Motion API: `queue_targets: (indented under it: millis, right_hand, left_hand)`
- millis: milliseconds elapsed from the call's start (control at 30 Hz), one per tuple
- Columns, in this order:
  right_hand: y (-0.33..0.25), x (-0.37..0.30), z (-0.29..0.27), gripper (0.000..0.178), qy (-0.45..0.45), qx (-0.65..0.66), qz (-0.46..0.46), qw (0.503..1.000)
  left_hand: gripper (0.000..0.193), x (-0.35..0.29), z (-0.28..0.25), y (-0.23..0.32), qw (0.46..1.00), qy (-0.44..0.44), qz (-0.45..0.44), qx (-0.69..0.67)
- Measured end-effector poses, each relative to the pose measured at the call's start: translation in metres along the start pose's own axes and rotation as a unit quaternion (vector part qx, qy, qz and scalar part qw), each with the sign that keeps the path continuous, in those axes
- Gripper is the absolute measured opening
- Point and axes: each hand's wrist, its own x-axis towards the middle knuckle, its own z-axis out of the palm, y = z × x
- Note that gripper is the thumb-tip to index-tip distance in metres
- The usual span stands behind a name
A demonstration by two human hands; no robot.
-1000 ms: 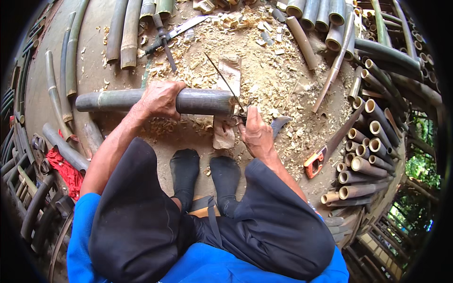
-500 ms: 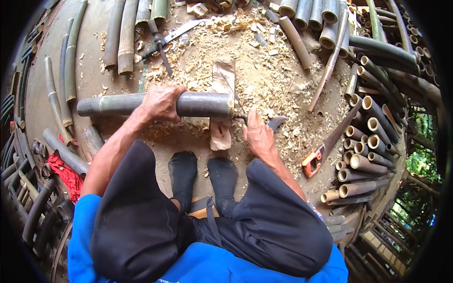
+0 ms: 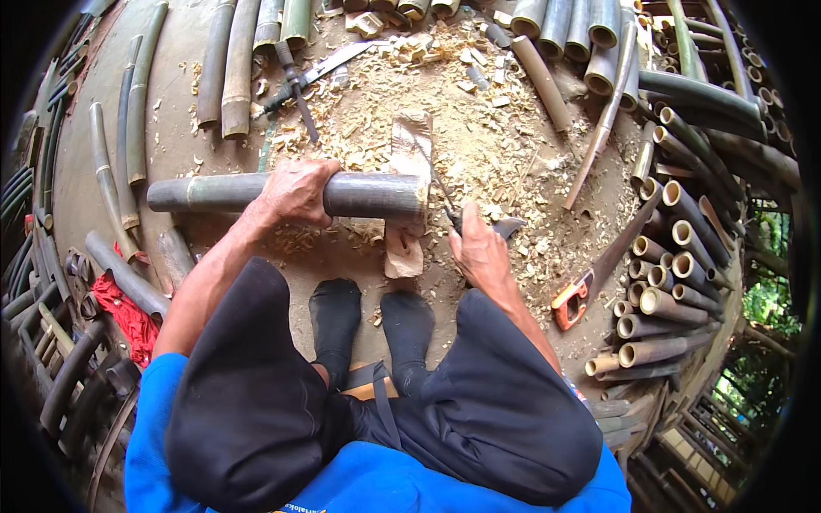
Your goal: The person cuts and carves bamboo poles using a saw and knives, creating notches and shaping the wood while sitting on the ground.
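My left hand (image 3: 297, 191) is wrapped over the top of a dark bamboo length (image 3: 374, 195), which lies crosswise in front of my feet. Its right end rests across a pale wooden block (image 3: 405, 256). Beyond that end, my right hand (image 3: 481, 248) is closed on the dark handle of a thin-bladed knife (image 3: 445, 190). The blade points away from me, beside the cut bamboo end and apart from it. A dark curved blade-like piece (image 3: 510, 227) shows to the right of this hand; whether it belongs to the knife, I cannot tell.
Pale shavings (image 3: 479, 158) cover the ground ahead. A machete (image 3: 338, 60) and a dark bar-shaped tool (image 3: 297, 90) lie far left of the block. To the right is a handsaw (image 3: 575, 299), near stacked bamboo tubes (image 3: 663, 303). A red cloth (image 3: 126, 316) lies left.
My right hand has shifted slightly right and nearer me, and more of the knife blade shows beside the bamboo end. The left hand keeps its grip. The whole view has shifted a little.
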Motion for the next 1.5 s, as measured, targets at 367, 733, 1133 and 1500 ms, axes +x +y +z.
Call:
queue_targets:
  millis: [367,733,1133,1500]
  right_hand:
    - [-0.025,0.000,-0.009,0.040,0.018,-0.039,-0.026,0.999]
    - [-0.032,0.000,-0.013,0.036,0.006,-0.005,-0.018,1.000]
    - [-0.048,0.001,-0.027,0.048,-0.002,-0.032,-0.034,0.999]
    - [-0.044,0.011,-0.028,0.047,-0.012,-0.034,-0.018,0.999]
  left_hand:
    - [0.055,-0.009,0.017,0.008,0.995,0.095,0.017,0.018]
    - [0.054,-0.017,0.019,0.007,0.995,0.092,0.023,0.012]
    - [0.047,-0.022,0.018,0.003,0.995,0.102,0.011,0.018]
    - [0.050,-0.017,0.022,0.006,0.993,0.115,0.017,0.019]
